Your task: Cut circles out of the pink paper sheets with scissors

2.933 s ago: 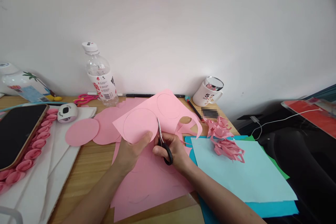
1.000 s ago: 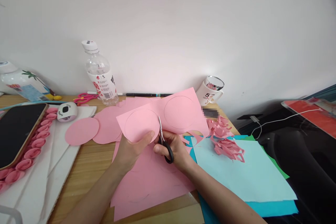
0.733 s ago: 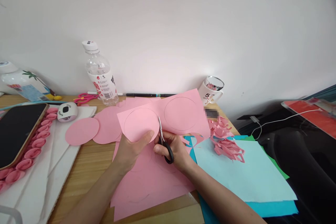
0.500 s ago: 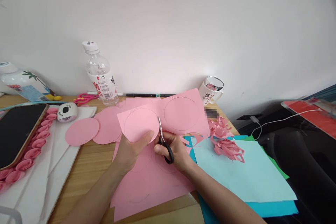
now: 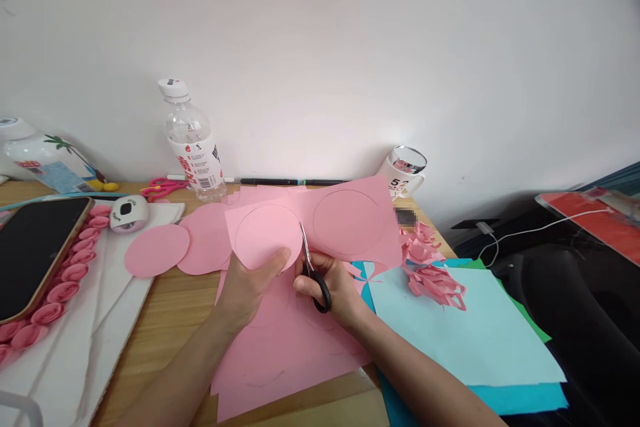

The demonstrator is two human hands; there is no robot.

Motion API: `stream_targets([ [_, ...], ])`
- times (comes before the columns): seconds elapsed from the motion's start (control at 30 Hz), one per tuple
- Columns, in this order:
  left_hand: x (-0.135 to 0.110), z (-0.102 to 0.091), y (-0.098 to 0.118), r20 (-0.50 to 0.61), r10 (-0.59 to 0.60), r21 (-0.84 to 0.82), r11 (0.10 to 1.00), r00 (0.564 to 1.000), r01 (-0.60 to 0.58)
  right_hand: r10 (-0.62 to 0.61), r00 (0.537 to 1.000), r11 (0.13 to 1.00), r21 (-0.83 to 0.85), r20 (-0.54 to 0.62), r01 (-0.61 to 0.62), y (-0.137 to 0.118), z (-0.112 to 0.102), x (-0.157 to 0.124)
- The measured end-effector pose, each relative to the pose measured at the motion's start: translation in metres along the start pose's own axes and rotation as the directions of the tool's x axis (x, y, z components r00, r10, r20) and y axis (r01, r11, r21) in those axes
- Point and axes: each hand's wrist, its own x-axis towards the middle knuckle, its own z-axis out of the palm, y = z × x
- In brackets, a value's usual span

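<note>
Raised above the desk is a sheet of pink paper (image 5: pixel 345 220) with circles drawn on it. My left hand (image 5: pixel 253 287) pinches its lower left part, thumb on top beside one drawn circle. Black-handled scissors (image 5: pixel 316 283) sit in my right hand (image 5: pixel 335 283), fingers through the loops. Their blades point up and lie against the paper at the right edge of that circle. Beneath both hands lie more pink sheets (image 5: pixel 295 367) with pencilled arcs. Cut pink circles (image 5: pixel 157 251) overlap to the left.
Pink scraps (image 5: pixel 435 283) lie on light blue paper (image 5: pixel 465 327) at right. A mug (image 5: pixel 400 177), a clear bottle (image 5: pixel 195 147) and pink scissors (image 5: pixel 165 187) stand or lie near the wall. At left are a phone (image 5: pixel 40 247) and pink paper roses (image 5: pixel 63 291) on white board.
The right part of the pink sheet has swung slightly down and to the right. The scissors' blades appear nearer together along the circle's edge. Both hands have hardly moved.
</note>
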Motion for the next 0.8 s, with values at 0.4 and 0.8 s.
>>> stream_targets([
  [0.4, -0.001, 0.003, -0.004, -0.041, 0.043, 0.114, 0.993, 0.998, -0.038, -0.039, 0.999, 0.998, 0.04, 0.025, 0.038, 0.006, 0.001, 0.002],
  [0.8, -0.003, 0.001, -0.005, 0.048, 0.014, 0.117, 0.993, 0.999, -0.019, -0.127, 0.992, 0.992, -0.003, 0.025, 0.127, -0.001, -0.004, 0.004],
])
